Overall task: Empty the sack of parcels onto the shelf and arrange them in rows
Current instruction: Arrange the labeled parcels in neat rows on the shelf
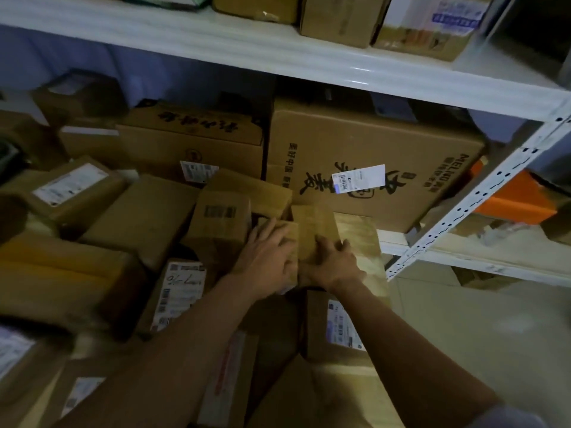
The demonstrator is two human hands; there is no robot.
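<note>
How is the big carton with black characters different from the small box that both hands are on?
The big carton stands at the back of the shelf, untouched; the small box lies in front of it under the left hand and right hand. The big carton shows large black print and a white label; the small box's visible faces look plain. The carton is much larger. Both are brown cardboard.

Two bare hands, left hand [267,254] and right hand [332,264], are showing; roughly fifteen brown cardboard parcels [148,217] are crowding the lower white metal shelf [398,242]; four more are sitting upper right.

Dim, blurred, bowed wide-angle edges.
</note>
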